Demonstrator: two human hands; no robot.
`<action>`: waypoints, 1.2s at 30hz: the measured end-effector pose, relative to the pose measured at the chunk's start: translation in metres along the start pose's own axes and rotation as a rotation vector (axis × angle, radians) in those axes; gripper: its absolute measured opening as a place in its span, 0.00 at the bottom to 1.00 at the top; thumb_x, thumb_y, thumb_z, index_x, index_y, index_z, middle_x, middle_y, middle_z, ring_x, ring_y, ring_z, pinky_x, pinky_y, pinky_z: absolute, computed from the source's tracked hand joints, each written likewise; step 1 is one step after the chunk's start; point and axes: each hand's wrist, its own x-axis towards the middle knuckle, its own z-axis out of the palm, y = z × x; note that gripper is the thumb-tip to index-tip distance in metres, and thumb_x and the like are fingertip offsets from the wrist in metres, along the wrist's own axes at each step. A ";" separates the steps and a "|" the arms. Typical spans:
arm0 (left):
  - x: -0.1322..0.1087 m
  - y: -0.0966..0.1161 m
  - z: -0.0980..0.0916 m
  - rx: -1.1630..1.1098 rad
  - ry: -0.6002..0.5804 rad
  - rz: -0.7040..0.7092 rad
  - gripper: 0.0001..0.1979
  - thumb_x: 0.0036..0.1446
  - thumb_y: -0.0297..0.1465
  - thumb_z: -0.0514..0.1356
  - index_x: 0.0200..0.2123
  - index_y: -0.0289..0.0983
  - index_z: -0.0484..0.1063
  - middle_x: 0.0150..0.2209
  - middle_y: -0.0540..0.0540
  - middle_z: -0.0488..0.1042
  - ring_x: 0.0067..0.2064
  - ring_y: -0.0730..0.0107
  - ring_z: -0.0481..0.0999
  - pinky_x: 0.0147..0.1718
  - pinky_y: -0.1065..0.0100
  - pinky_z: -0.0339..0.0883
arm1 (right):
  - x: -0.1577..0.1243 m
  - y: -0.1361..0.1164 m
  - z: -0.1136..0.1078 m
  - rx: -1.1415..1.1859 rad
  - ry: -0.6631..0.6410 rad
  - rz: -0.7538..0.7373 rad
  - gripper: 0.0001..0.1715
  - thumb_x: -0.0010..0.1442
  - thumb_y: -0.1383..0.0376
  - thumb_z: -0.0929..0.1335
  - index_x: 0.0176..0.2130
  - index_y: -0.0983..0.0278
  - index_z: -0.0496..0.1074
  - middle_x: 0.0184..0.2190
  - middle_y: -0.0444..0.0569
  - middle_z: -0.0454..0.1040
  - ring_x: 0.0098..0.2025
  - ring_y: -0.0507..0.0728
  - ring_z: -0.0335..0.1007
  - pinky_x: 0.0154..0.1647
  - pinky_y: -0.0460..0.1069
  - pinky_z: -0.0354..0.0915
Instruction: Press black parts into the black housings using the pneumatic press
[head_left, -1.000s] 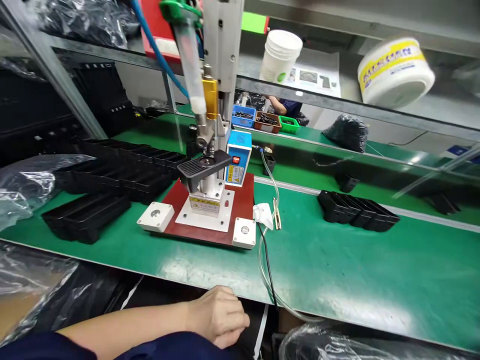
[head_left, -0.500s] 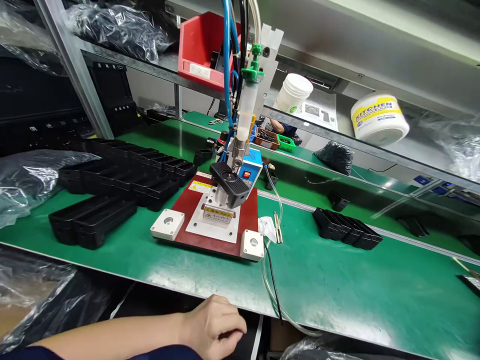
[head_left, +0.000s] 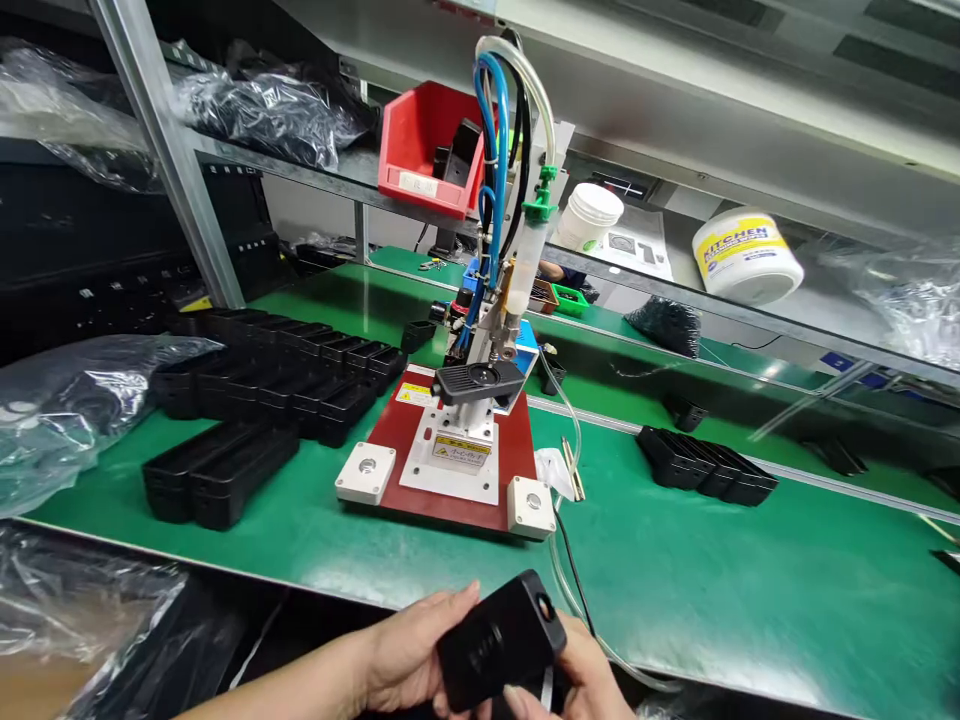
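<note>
Both my hands hold a black plastic housing (head_left: 499, 640) in front of the bench's near edge. My left hand (head_left: 409, 645) grips its left side, thumb along the upper edge. On its right side and lower edge are the fingers of my right hand (head_left: 581, 670). A round opening shows at the housing's upper right end. Beyond my hands stands a dispensing machine on a red base (head_left: 420, 505), with a black perforated part (head_left: 480, 380) on its fixture under the syringe (head_left: 529, 255).
Rows of black housings (head_left: 277, 370) lie at the left of the green bench, beside plastic bags (head_left: 82, 400). More black housings (head_left: 705, 465) sit at the right. A shelf above holds a red bin (head_left: 427, 150) and a wipes tub (head_left: 746, 255). White button boxes (head_left: 366, 473) flank the base.
My right hand has come into view, and a black housing is now between both hands. The view has shifted. The black part on the fixture looks turned and more level.
</note>
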 end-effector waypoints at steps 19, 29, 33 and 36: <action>-0.034 0.008 -0.058 1.217 0.569 0.627 0.09 0.56 0.37 0.64 0.35 0.38 0.72 0.46 0.42 0.68 0.47 0.62 0.73 0.47 0.64 0.69 | 0.052 0.025 0.057 0.161 0.104 0.061 0.25 0.52 0.50 0.73 0.45 0.60 0.72 0.46 0.54 0.73 0.51 0.64 0.69 0.52 0.55 0.66; -0.048 0.031 -0.040 1.326 0.589 1.185 0.22 0.57 0.42 0.63 0.51 0.38 0.66 0.47 0.39 0.74 0.48 0.62 0.76 0.45 0.66 0.75 | 0.065 -0.011 0.019 0.180 0.042 -0.096 0.35 0.50 0.53 0.77 0.55 0.51 0.66 0.51 0.49 0.72 0.53 0.61 0.70 0.52 0.52 0.69; -0.044 0.085 -0.017 1.373 0.603 1.408 0.29 0.55 0.40 0.66 0.56 0.37 0.62 0.47 0.38 0.75 0.49 0.61 0.76 0.49 0.63 0.73 | 0.106 -0.051 -0.016 0.081 0.086 -0.358 0.35 0.52 0.55 0.76 0.57 0.50 0.66 0.52 0.49 0.72 0.54 0.60 0.69 0.54 0.53 0.68; -0.031 0.127 -0.007 1.283 0.674 1.450 0.37 0.51 0.40 0.69 0.61 0.39 0.57 0.48 0.38 0.75 0.50 0.60 0.76 0.52 0.59 0.72 | 0.151 -0.072 -0.039 0.033 0.126 -0.505 0.34 0.53 0.56 0.76 0.57 0.52 0.66 0.53 0.50 0.72 0.55 0.61 0.68 0.56 0.55 0.67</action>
